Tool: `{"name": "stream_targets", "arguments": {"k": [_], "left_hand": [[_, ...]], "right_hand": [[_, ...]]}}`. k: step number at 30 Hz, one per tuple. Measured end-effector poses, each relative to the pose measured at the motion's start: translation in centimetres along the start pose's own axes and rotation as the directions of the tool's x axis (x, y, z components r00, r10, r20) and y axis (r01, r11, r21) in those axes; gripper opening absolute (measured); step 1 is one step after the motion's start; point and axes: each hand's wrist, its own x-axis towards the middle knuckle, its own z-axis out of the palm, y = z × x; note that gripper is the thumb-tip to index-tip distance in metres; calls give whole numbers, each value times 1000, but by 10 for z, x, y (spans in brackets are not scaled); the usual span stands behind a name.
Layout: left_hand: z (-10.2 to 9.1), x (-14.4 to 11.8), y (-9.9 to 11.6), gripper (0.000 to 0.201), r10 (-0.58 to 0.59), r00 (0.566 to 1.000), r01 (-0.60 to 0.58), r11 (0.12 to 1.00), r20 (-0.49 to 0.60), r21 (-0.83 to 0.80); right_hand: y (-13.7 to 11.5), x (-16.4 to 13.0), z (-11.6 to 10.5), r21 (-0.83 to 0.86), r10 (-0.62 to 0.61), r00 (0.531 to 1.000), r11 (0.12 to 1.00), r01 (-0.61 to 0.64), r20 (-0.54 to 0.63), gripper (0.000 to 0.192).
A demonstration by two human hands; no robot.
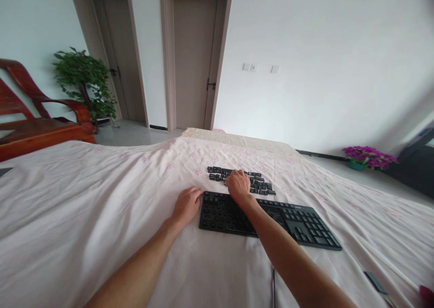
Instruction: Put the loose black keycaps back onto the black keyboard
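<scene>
A black keyboard (298,224) lies on a pale pink cloth (84,199) in front of me; most of its left part has bare sockets where keycaps are off. A pile of loose black keycaps (261,185) lies just behind it. My left hand (187,205) rests at the keyboard's left end, touching its edge. My right hand (239,184) reaches over the keyboard and lies palm down on the pile of keycaps, fingers curled among them; whether it holds one is hidden.
A red wooden armchair (37,123) and a green potted plant (86,80) stand at the left. Two closed doors (193,59) are ahead. Purple flowers (368,156) sit on the floor at right. A small dark object (376,282) lies near the cloth's right edge.
</scene>
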Motion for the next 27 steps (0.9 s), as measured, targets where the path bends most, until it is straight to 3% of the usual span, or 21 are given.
{"name": "stream_targets", "arguments": {"k": [13,20,27], "left_hand": [[-2,0,2,44,2,1000,-2,1000,-9,-29],[-3,0,3,43,6,1000,-6,1000,-3,10],[0,1,-1,45,10,1000,-10,1000,9,-27]], "right_hand": [[-3,5,8,-61,-35,997,997,40,69,20],[-9,4,-1,-77,-92,994,992,96,51,21],[-9,-37,-24,187,-112,990,974,128,-91,15]]}}
